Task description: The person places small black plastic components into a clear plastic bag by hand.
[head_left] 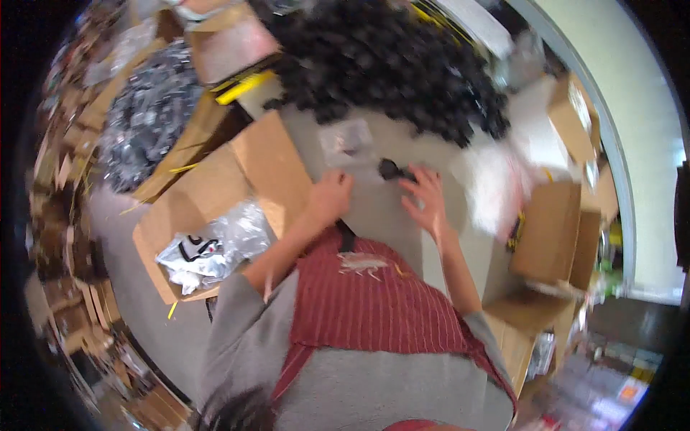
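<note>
My left hand (pixel 332 195) is closed above the grey work surface (pixel 377 208), its fingers curled together. Whatever it may hold is too small or hidden to make out. Fingers apart, my right hand (pixel 425 200) reaches over the same surface. At its fingertips lies a small black piece (pixel 390 170) with a rounded end; I cannot tell if they touch. Just beyond my left hand is a clear plastic bag (pixel 346 141), flat on the surface, with something small and dark in it. A large heap of black pieces (pixel 388 61) spreads across the far side.
To the left, an open cardboard box (pixel 277 158) holds clear plastic bags (pixel 244 233). Behind it stands another box of shiny, plastic-wrapped items (pixel 154 108). Open cardboard boxes (pixel 548 230) stand at the right, near white plastic wrapping (pixel 492 179). A pale wall edge (pixel 607 144) curves along the right.
</note>
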A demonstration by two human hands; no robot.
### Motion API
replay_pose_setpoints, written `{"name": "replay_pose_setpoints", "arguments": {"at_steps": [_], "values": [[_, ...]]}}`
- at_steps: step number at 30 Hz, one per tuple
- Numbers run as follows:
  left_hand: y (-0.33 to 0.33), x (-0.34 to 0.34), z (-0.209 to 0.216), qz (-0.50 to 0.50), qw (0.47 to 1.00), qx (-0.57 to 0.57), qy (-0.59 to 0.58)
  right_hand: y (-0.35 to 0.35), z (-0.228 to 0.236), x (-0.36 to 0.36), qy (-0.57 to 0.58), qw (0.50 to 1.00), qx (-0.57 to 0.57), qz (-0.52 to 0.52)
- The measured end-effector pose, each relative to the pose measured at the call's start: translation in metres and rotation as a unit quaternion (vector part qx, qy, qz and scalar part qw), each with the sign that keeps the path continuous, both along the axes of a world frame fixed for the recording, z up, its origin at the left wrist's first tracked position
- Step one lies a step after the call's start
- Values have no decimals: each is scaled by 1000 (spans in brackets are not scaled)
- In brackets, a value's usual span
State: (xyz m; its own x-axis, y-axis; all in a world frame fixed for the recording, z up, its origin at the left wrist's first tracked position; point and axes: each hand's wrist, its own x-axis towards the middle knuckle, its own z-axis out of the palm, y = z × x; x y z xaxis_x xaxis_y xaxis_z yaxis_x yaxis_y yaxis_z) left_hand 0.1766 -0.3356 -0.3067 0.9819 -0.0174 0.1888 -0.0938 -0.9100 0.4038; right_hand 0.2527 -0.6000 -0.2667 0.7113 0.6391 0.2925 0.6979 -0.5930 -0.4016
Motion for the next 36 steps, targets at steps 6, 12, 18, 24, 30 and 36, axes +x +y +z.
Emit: {"name": "replay_pose_setpoints", "arguments": {"at_steps": [6,12,18,24,30,36], "values": [[-20,-8,-7,-12,993,-42,-114,-53,-3,-3,173,929,168,-280],[-24,-9,-4,14,993,-75,-84,-19,-14,-17,165,942,71,-284],[-12,-3,-4,51,988,-123,-75,-3,-34,-10,369,850,248,-283],[-11,-5,-6,47,993,-89,-63,22,27,-45,594,630,501,-18],[-13,0,-15,23,994,-79,-67,35,11,-52,733,361,570,88],[-3,-8,-5,55,997,-27,-54,46,16,-42,708,587,391,36]]}}
